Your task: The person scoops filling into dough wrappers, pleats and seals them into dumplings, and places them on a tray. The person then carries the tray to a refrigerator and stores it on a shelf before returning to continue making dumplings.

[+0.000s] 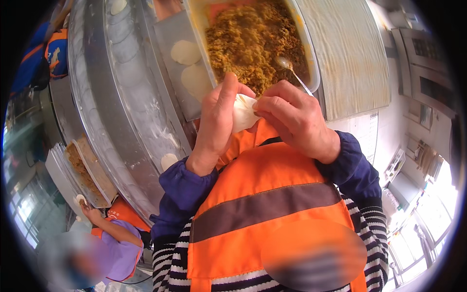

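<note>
My left hand cups a white dough wrapper, its thumb raised. The fingertips of my right hand pinch the wrapper's gathered edge; what lies inside it is hidden. Just beyond both hands stands a plastic tub of crumbly brown-yellow filling. A metal spoon rests in the filling, its handle on the tub's near right rim. Flat round dough wrappers lie on a metal plate left of the tub.
A floury conveyor runs along the left, with a dough round near my left sleeve. Across it, a co-worker's hand holds a filled wrapper beside another filling tub. A cloth-covered board lies right of my tub.
</note>
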A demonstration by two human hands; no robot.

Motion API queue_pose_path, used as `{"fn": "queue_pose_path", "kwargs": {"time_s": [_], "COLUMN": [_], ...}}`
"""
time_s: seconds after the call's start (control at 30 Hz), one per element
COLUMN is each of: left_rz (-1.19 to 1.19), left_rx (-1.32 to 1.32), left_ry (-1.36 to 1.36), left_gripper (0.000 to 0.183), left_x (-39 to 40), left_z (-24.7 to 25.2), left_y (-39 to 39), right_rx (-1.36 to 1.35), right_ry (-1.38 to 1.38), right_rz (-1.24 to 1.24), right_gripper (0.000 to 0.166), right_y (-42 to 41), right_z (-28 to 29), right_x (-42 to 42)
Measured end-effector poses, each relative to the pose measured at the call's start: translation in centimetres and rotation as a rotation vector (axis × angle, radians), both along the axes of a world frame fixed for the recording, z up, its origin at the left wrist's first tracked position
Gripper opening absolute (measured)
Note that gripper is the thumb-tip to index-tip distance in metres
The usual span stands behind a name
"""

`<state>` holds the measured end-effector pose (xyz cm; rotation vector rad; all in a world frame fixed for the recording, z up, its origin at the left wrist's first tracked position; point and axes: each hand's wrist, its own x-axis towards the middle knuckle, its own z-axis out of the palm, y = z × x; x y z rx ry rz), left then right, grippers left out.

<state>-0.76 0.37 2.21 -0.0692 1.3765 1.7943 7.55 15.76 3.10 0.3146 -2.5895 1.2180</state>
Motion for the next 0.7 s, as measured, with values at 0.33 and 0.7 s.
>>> {"fn": "queue_pose_path", "kwargs": {"time_s": [0.33,0.7], "left_rz": [-0.090,-0.123], "left_rx": [-0.077,-0.173], "left_ry": [-0.054,0.221], "left_gripper": [0.055,0.055], "left_x": [-0.6,-0.4], "left_z": [-1.9,-1.9], "left_y": [0.5,0.5], "right_rx": [0.362,0.264], "right_ry": [-0.006,-0.023], "right_rz": [0.236,0.178], "right_gripper": [0.019,0.029], "right_y": [1.1,1.7], "right_z": [1.7,1.3], "right_x": [-1.0,-0.6]}}
